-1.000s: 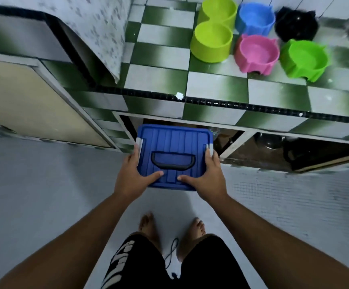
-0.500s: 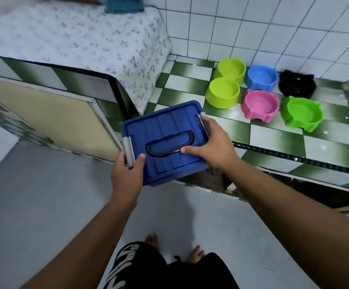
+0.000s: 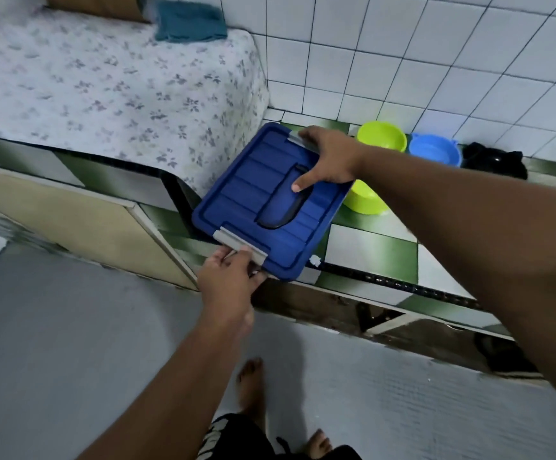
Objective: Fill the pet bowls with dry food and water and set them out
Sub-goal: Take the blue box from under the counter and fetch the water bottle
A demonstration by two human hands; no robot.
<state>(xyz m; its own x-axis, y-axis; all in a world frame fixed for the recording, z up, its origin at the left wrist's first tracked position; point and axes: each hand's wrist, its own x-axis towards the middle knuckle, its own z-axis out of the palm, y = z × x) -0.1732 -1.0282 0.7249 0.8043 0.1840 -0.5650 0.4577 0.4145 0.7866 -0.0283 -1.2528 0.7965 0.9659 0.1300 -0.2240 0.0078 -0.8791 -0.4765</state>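
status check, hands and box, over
Left hand grips near latch, right hand far latch. Blue lidded box over counter edge, lid shut. Lime bowl close beside it.

blue bin (image 3: 253,194) | lid on | skewed over counter (image 3: 369,254) edge

Glossy plastic box (image 3: 263,200), glazed tiles (image 3: 369,247)

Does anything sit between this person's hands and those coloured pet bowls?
Yes. The blue lidded box, gripped by the left hand and right hand, lies in front of the nearer lime green bowl, hiding part of it.
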